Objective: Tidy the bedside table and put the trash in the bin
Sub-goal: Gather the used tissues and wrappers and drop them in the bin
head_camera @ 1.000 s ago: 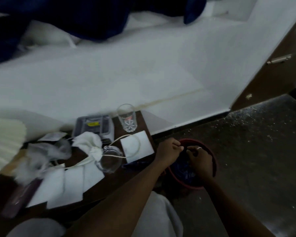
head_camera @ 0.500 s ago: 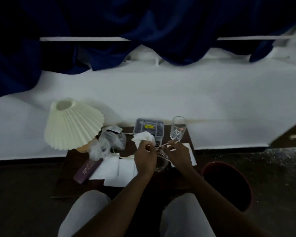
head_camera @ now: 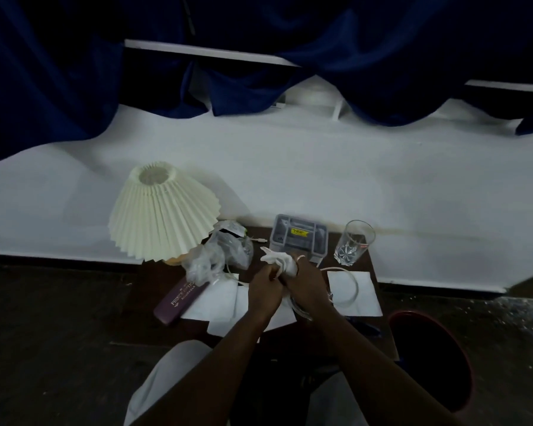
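A crumpled white tissue (head_camera: 277,260) is held above the middle of the dark bedside table (head_camera: 373,265). My right hand (head_camera: 305,279) grips it from the right, and my left hand (head_camera: 265,287) pinches its lower edge from the left. The two hands touch each other. A round red-rimmed bin (head_camera: 428,361) stands on the floor to the right of the table. Crumpled clear plastic bags (head_camera: 219,256) lie at the foot of the lamp. White paper sheets (head_camera: 222,302) are spread under my hands.
A pleated cream lamp (head_camera: 163,210) stands at the table's left. A grey organiser tray (head_camera: 299,238) and a drinking glass (head_camera: 354,242) stand at the back. A purple book (head_camera: 179,298), a white cable (head_camera: 348,278) and another white sheet (head_camera: 366,296) lie there too. The white bed is behind.
My hands left the bin on the right and came to the middle of the table. They have closed round the crumpled white tissue and lifted it slightly.
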